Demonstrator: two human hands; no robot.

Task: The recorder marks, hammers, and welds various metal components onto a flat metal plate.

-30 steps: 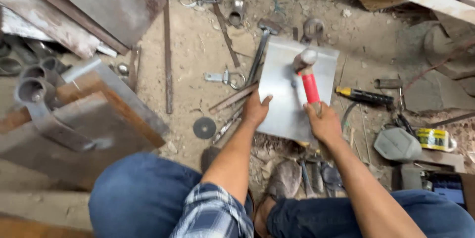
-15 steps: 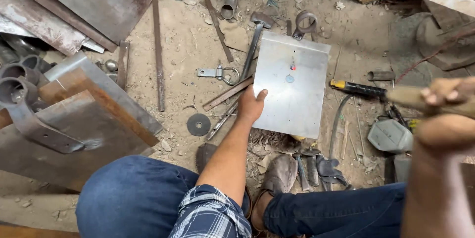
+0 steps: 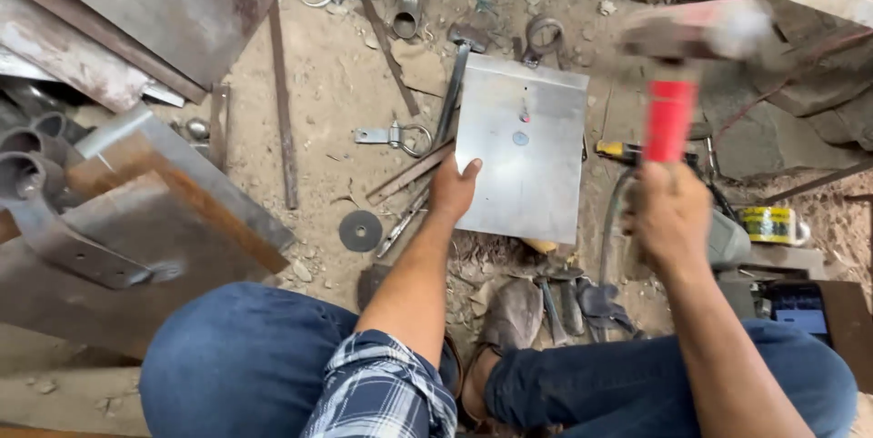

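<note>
Left hand [image 3: 452, 191] rests flat on the lower left edge of the square steel plate [image 3: 523, 151], fingers spread on the sheet, not curled around anything; it presses rather than grasps. The plate lies flat on the sandy floor [image 3: 336, 83], in front of the person's knees, slightly tilted to the frame. Two small marks sit near its upper centre, one reddish, one blue-grey.

Right hand [image 3: 671, 212] is raised off the plate, to its right, fist closed around the red handle of a hammer [image 3: 671, 115]. The hammer head is above the hand and motion-blurred; its exact shape cannot be read. Hammer and plate are apart, not touching.

Surroundings: a flat metal bar [image 3: 409, 172] and a thin rod lie just beside the plate's left edge, near the left wrist. A dark grinding disc [image 3: 360, 231] lies on the floor left of the forearm. A latch with a ring [image 3: 393, 137] sits further up. Rusted steel sheets [image 3: 136, 211] are stacked at far left. A yellow tape roll [image 3: 767, 224] is at right, well apart from the plate.
</note>
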